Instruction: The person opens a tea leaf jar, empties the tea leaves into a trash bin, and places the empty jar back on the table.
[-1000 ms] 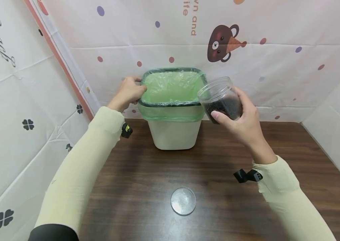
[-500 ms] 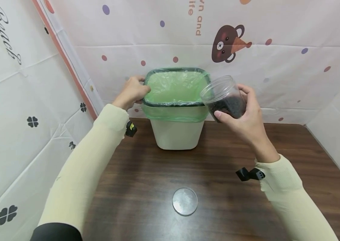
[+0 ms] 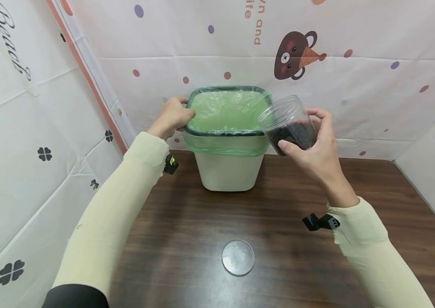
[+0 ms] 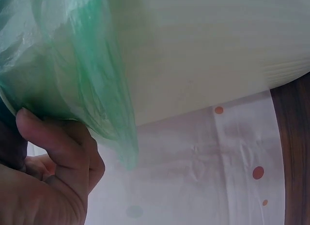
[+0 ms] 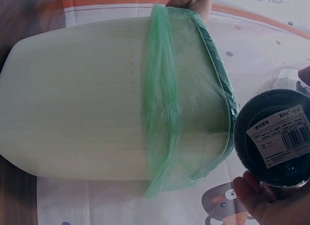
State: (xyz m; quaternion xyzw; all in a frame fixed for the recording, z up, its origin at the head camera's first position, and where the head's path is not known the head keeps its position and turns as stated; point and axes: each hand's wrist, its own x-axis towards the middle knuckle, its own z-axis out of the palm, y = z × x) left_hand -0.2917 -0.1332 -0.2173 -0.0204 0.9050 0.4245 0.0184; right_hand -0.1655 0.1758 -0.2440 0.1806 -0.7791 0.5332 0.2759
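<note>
A pale waste bin stands upright at the back, lined with a green plastic bag folded over its dark rim. My left hand pinches the bin's left rim and bag; the left wrist view shows the thumb on the bag and fingers curled below. My right hand grips a clear jar, uncovered and tilted left, its mouth by the bin's right rim. Small dark pieces lie in the jar's lower part; their kind cannot be made out. In the right wrist view, the jar's base bears a barcode label.
A clear round lid lies flat on the brown wooden table, in front of the bin. Behind the bin hangs a printed white cloth with spots and a bear. Similar cloth covers both sides.
The whole scene has shifted slightly right in the head view. The jar stays tilted beside the rim with the dark pieces inside, and both hands keep their hold.
</note>
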